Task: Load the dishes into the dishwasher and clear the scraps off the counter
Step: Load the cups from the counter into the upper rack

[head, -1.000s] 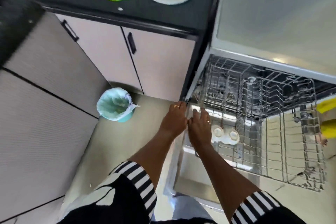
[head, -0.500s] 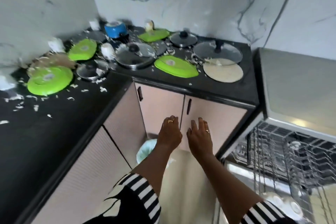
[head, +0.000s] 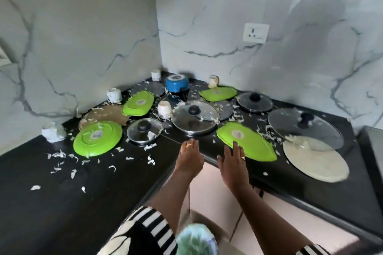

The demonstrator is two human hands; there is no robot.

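Note:
My left hand [head: 189, 159] and my right hand [head: 232, 162] hover empty, fingers apart, over the front edge of the black corner counter [head: 62, 192]. Just beyond my right hand lies an upside-down green plate [head: 248, 145]. More green plates [head: 97, 137] [head: 138, 102] [head: 217, 93], glass lids [head: 194, 118] [head: 144, 130] [head: 304, 128] [head: 254, 101], a beige round plate [head: 315, 159], a blue pot [head: 177, 86] and white cups [head: 164, 109] [head: 114, 95] [head: 53, 131] crowd the counter. White scraps [head: 72, 159] are strewn among them. The dishwasher is out of view.
Marble walls meet behind the counter, with a socket [head: 256, 32] on the right wall. A brown board [head: 103, 115] sits under the left plates. Below me a lined bin [head: 196, 240] stands on the floor by pink cabinet doors [head: 215, 198]. A grey appliance top [head: 373, 147] shows at the right edge.
My view has swung up from the dishwasher rack to the counter. Both hands have come up from the rack and now reach over the counter's edge, still empty.

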